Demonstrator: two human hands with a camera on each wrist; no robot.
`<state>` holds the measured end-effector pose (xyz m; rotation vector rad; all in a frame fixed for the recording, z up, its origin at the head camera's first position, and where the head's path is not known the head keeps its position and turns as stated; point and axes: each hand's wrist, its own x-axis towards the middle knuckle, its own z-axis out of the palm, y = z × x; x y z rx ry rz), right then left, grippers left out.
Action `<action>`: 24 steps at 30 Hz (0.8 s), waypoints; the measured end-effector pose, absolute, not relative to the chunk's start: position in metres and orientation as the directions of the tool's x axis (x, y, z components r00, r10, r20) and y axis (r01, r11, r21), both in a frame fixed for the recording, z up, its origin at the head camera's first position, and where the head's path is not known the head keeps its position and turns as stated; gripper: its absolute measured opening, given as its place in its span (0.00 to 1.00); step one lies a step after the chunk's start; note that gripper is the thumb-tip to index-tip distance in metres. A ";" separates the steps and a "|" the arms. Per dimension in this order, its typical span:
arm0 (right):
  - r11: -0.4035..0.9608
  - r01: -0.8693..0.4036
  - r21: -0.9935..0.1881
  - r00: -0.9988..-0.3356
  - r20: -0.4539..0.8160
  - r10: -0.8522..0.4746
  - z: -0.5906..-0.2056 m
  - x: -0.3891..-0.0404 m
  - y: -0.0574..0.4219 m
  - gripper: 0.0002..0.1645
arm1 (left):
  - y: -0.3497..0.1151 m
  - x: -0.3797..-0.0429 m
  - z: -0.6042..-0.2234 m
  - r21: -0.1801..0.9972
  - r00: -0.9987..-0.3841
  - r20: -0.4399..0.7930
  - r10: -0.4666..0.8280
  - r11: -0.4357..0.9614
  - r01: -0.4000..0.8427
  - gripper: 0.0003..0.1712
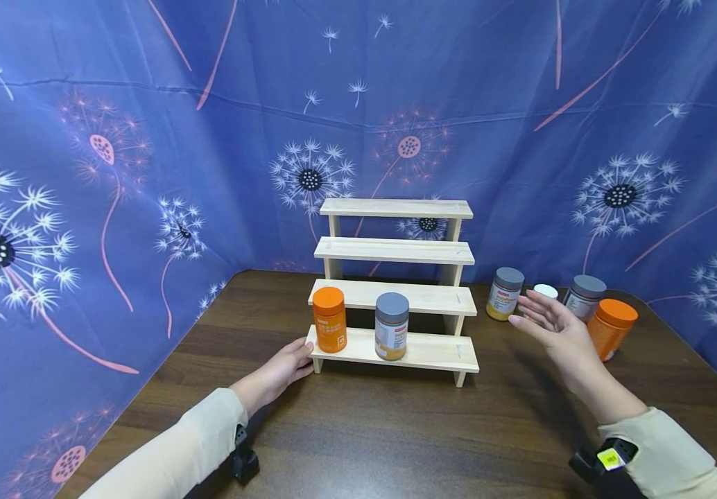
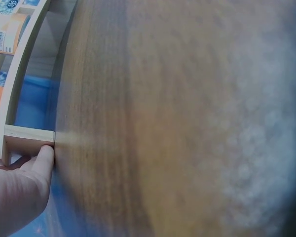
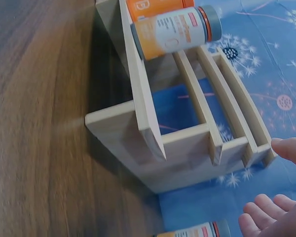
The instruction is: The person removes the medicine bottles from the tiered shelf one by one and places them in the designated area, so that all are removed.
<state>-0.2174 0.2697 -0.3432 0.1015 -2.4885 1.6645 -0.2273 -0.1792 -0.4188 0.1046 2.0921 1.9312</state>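
Observation:
A four-step wooden display rack [image 1: 421,353] stands mid-table. My left hand [image 1: 283,367] holds the left end of its lowest step; in the left wrist view a fingertip rests against the rack's leg [image 2: 29,140]. On that step an orange jar [image 1: 331,326] stands at the left and a grey-lidded jar [image 1: 392,333] near the middle, both upright. My right hand [image 1: 552,326], fingers apart and nothing held, hovers right of the rack. Just beyond its fingertips is another grey-lidded jar [image 1: 504,294], whose upper part shows at the bottom of the right wrist view.
Behind the right hand stand a white-lidded container [image 1: 546,290], partly hidden, a further grey-lidded jar [image 1: 583,296] and an orange jar [image 1: 612,326]. A blue dandelion-print cloth [image 1: 489,138] hangs behind and beside the dark wooden table [image 1: 408,436].

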 end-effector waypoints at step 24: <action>0.237 -0.302 -0.923 -0.953 0.286 -0.100 -0.347 -0.211 0.220 0.40 | -0.178 -0.229 -0.419 0.986 -0.961 -0.154 0.231 0.102 -0.134 0.28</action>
